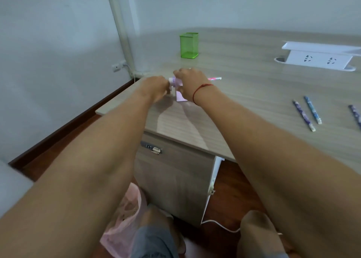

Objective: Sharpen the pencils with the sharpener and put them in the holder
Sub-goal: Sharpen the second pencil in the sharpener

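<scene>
Both hands meet at the pink sharpener [177, 85], which stands near the left edge of the tabletop [254, 93]. A pink pencil [214, 78] runs level from the sharpener's right side, long axis left to right, with only its far end showing past the right hand [190, 80]. The right hand is closed down over the top of the sharpener body, fingers curled round it. Whether it also pinches the pencil cannot be told. The left hand [156, 88] is curled against the sharpener's left end, presumably on a crank, though the grip itself is hidden by the knuckles. The green holder [188, 45] stands upright farther back on the tabletop, almost straight beyond the hands, and appears to hold nothing. The right hand is the nearer to both the pencil's free end and the holder, so it is judged the likelier one to draw the pencil out rightward and carry it back to the holder. Three more pencils [303, 115] lie well apart to the right.
</scene>
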